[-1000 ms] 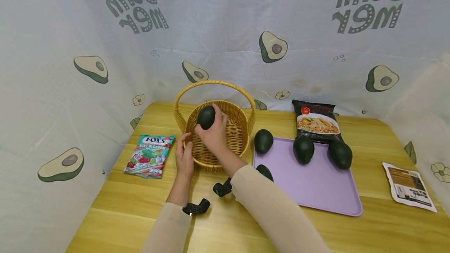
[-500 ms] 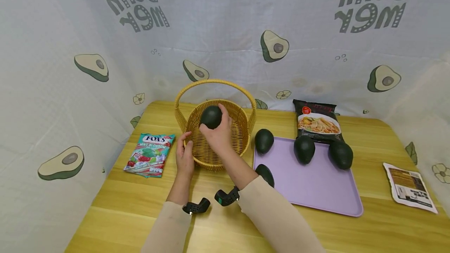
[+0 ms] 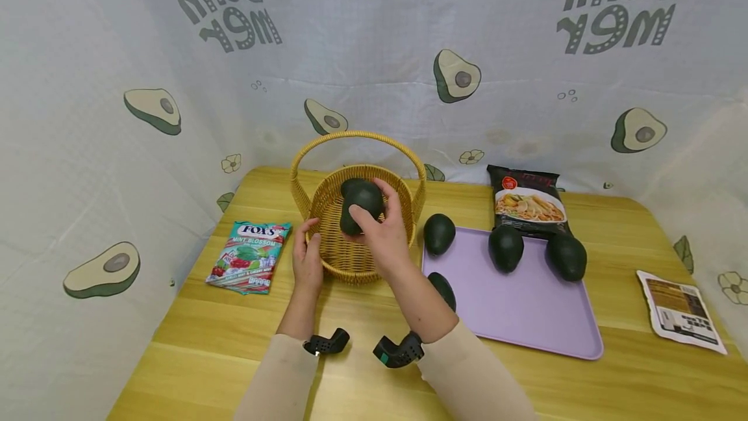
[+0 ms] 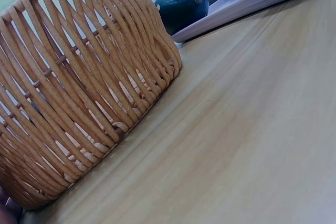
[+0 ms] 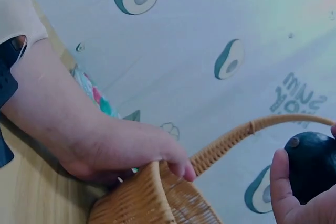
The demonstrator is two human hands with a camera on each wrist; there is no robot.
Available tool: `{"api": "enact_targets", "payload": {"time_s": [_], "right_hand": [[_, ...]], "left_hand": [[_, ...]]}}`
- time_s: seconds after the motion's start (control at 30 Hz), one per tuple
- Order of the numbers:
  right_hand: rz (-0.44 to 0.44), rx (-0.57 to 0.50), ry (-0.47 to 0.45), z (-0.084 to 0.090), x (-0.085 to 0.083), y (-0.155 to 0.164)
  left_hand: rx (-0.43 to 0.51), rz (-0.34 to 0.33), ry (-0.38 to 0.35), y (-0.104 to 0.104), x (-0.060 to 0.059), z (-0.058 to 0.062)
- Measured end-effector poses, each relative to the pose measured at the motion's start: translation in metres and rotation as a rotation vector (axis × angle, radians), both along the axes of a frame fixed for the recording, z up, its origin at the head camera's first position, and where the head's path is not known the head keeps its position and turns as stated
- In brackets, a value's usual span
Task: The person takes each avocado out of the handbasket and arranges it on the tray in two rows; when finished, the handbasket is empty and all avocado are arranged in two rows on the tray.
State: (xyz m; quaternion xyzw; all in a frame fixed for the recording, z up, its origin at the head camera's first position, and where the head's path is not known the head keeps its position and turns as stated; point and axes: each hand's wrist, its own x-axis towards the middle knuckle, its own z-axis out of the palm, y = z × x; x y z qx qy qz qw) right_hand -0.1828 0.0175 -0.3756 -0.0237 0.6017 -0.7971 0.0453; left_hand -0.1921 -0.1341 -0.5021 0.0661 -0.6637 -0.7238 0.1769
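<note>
Avocado (image 3: 361,204) — dark green, one item, gripped in our right hand (image 3: 382,236) with thumb and fingers curled round it, held inside the mouth of the wicker basket (image 3: 333,252), under the arch of its handle. Change noted against the frame a second ago: the fruit sat higher and further toward our left hand, near the rim; it has since travelled inward and down, and our right wrist has drawn back with it. We judge the placing all but done, with only the release left. Left hand (image 3: 306,258) — thumb hooked over the near rim, fingers lying against the outer weave, steadying the basket; position unchanged. From the left wrist view only the basket wall (image 4: 79,77) shows, so finger detail there we cannot tell. Beyond our right hand: a purple tray (image 3: 526,317) bearing more avocados, one avocado (image 3: 438,234) at its edge nearest the basket. Beyond our left hand: a candy bag (image 3: 249,257).
</note>
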Motion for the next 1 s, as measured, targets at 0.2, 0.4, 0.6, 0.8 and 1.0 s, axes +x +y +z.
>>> {"api": "enact_targets", "payload": {"time_s": [0.2, 0.4, 0.6, 0.8, 1.0], "right_hand": [[0.064, 0.091, 0.042, 0.002, 0.010, 0.022], [0.120, 0.171, 0.070, 0.005, 0.016, 0.042], [0.132, 0.268, 0.103, 0.003, 0.021, 0.063], [0.112, 0.331, 0.116, -0.001, 0.025, 0.088], [0.078, 0.398, 0.123, -0.006, 0.025, 0.111]], "left_hand": [[0.003, -0.010, 0.007, 0.000, -0.001, -0.004], [-0.014, -0.016, -0.003, -0.001, 0.001, -0.004], [0.001, -0.011, -0.003, -0.001, 0.000, -0.003], [-0.003, -0.018, 0.006, -0.001, 0.000, -0.005], [-0.009, -0.017, 0.001, -0.001, 0.000, -0.003]]}}
